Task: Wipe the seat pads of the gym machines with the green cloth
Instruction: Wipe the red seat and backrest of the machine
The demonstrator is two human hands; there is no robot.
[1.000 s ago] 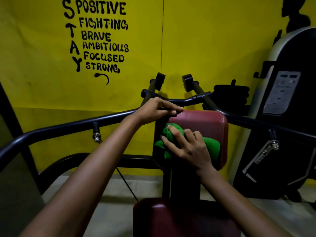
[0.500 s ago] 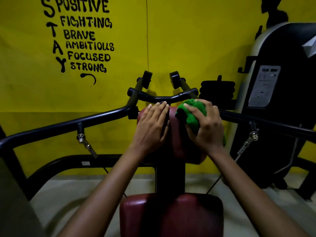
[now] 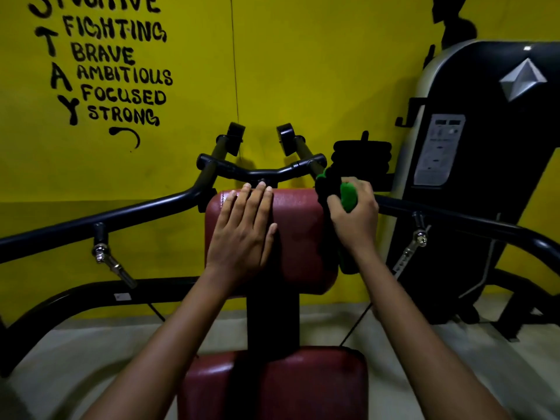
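The right hand [image 3: 353, 218], clutching the bunched green cloth [image 3: 348, 196], has slid off the face of the red upper pad [image 3: 298, 234] to its right edge, while the flat, open left hand [image 3: 242, 231] steadies it, so the lower seat pad [image 3: 272, 386] likely comes next.

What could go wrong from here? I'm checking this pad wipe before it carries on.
1. The green cloth is bunched in the right hand at the upper pad's right edge, so the pad's face might get missed.
2. The right hand sits close to the black bar; knuckles could knock it.
3. The left hand lies flat on the pad, possibly smudging it.
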